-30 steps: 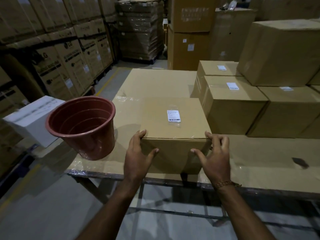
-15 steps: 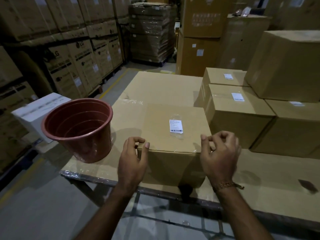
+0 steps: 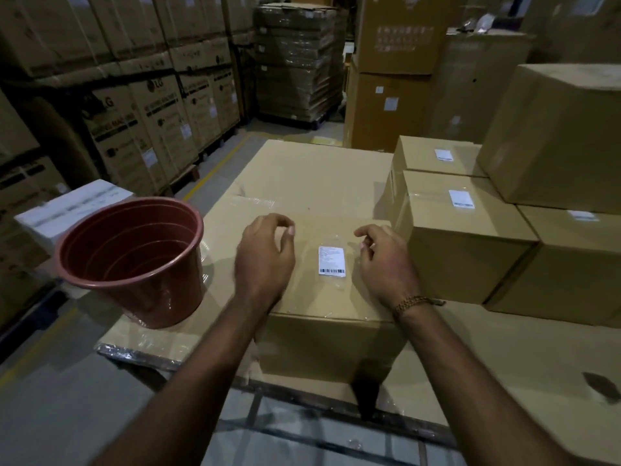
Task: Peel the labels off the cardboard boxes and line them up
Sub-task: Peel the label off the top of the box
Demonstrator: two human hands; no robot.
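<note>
Where visible, label [image 3: 331, 260] between hands, seemingly untouched.

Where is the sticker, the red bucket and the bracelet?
sticker [image 3: 332, 261]: head view, middle of its white paper.
bucket [image 3: 161, 297]: head view, outer wall.
bracelet [image 3: 410, 303]: head view, chain on the right wrist.

You are reaching both bare forearms forward and up from the bottom of the view, the two converging slightly. Your left hand [image 3: 263, 260] is hanging palm down, its fingers [image 3: 282, 223] curling loosely with the thumb tip near the index tip, gripping nothing. Your right hand [image 3: 383, 260] is sitting level with it and well apart, knuckles up, its fingers [image 3: 364, 232] bending inward toward the left hand, likewise holding nothing. You are wearing a chain bracelet [image 3: 411, 302] on the right wrist.
</note>
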